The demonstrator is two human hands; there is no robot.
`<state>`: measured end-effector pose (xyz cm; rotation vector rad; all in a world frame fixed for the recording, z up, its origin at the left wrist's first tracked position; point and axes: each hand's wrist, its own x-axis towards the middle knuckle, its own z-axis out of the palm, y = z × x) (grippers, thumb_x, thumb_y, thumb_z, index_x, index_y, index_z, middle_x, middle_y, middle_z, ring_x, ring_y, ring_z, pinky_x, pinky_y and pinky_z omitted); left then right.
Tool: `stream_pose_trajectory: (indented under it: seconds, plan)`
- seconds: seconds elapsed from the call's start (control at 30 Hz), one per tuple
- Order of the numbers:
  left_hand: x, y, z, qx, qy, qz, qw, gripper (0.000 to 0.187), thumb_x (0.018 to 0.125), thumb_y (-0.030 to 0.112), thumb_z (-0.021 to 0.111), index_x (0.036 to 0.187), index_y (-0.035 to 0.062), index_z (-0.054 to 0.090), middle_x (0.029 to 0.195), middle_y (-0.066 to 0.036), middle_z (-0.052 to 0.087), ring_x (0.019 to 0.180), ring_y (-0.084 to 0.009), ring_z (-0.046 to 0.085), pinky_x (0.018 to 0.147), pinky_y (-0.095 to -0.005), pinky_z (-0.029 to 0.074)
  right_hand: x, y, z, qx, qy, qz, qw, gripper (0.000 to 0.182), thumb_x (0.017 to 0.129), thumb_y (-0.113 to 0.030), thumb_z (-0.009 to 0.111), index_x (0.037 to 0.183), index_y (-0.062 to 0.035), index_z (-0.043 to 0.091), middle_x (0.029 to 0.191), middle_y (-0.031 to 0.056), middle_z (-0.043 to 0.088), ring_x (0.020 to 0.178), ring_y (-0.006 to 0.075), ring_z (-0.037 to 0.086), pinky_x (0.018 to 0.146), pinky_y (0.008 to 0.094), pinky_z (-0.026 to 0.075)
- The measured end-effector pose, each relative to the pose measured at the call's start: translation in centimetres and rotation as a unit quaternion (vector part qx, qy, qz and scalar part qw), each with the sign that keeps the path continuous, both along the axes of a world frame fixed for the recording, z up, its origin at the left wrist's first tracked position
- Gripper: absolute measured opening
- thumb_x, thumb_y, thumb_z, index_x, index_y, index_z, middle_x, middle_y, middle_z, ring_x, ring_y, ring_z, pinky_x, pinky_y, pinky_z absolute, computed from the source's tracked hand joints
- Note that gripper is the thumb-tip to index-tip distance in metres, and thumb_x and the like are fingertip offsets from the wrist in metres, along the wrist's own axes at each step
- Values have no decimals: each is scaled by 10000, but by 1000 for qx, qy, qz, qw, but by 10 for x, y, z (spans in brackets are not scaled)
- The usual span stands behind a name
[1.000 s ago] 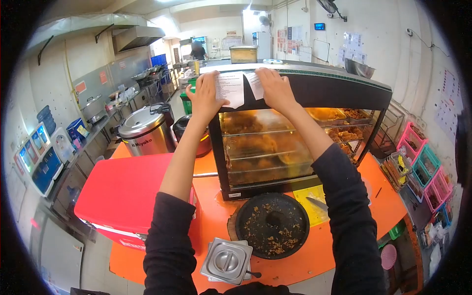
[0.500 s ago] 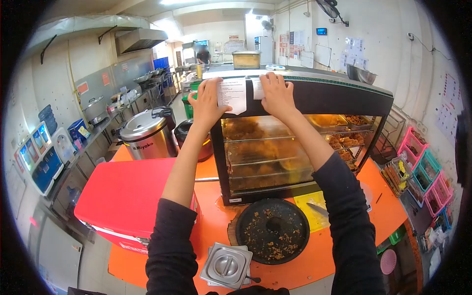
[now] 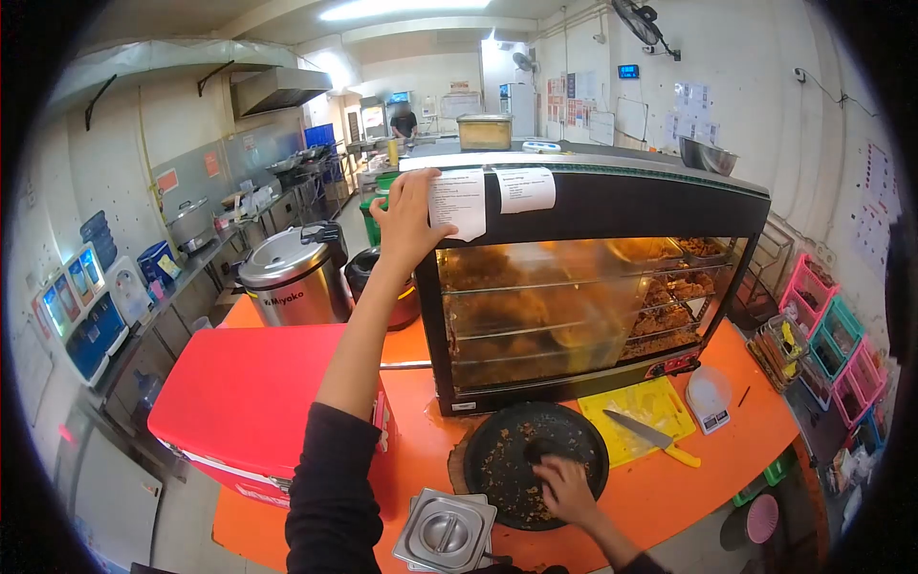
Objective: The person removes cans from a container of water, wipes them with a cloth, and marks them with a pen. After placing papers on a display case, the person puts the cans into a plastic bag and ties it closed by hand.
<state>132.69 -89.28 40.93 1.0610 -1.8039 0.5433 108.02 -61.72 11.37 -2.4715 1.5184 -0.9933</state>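
My left hand [image 3: 409,225] grips the left edge of a printed paper slip [image 3: 458,206] on the black top panel of the food warmer [image 3: 622,206]. Its fingers reach over the top and its thumb presses the slip's lower corner. A second paper slip [image 3: 527,190] hangs beside it, untouched. Lower down, my right hand [image 3: 566,490] is over a wide black stone mortar [image 3: 497,497] holding brown crumbs. Its fingers are closed at the near end of a dark pestle [image 3: 545,447], partly hiding it.
A yellow cutting board [image 3: 626,411] with a knife [image 3: 660,438] and a white scale [image 3: 710,407] lie right of the mortar. Lidded steel containers [image 3: 445,531] and a red cooler box [image 3: 253,383] stand left. A person [image 3: 404,122] is far back.
My right hand has left the second paper slip and come down to the pestle in the mortar. My left hand stays at the first slip. The view has shifted slightly.
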Motion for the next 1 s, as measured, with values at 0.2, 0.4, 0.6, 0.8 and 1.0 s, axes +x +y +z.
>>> stream_pose_trajectory:
  seconds: [0.2, 0.4, 0.6, 0.8, 1.0]
  plan:
    - [-2, -3, -2, -32, -13, 15, 999, 850, 519, 326, 817, 1253, 195, 411, 1246, 0, 454, 1240, -191, 358, 908, -530, 265, -30, 116, -118, 164, -73, -131, 975, 416, 762, -39, 543, 1176, -17, 513, 1202, 213, 480, 1131, 392, 444, 948, 467, 357]
    - [0, -1, 0, -62, -46, 32, 997, 830, 528, 349, 793, 1259, 203, 429, 1247, 4, 451, 1224, -185, 369, 915, -506, 256, -37, 122, -90, 201, -103, -223, 948, 295, 771, -27, 551, 1065, -35, 546, 1048, 194, 526, 997, 386, 515, 825, 472, 426]
    - [-5, -1, 11, -115, -89, 56, 988, 793, 541, 408, 757, 1254, 205, 476, 1237, -22, 473, 1218, -210, 371, 947, -489, 243, -46, 122, -60, 116, -119, -240, 957, 266, 752, 28, 535, 1013, -15, 555, 1027, 191, 544, 968, 363, 538, 791, 437, 442]
    - [2, 12, 19, -48, -121, 84, 988, 784, 546, 396, 782, 1252, 237, 480, 1161, -19, 481, 1165, -204, 413, 954, -525, 265, -48, 168, -84, 102, -129, -270, 949, 181, 755, 25, 542, 924, -1, 599, 861, 162, 612, 826, 326, 601, 732, 383, 473]
    - [-19, 8, 29, -75, -207, 125, 967, 777, 540, 290, 806, 1236, 176, 482, 1249, -48, 438, 1229, -242, 378, 969, -604, 284, -31, 223, -116, 185, -123, -278, 935, 172, 773, -30, 543, 931, -35, 610, 845, 143, 631, 810, 317, 615, 719, 386, 485]
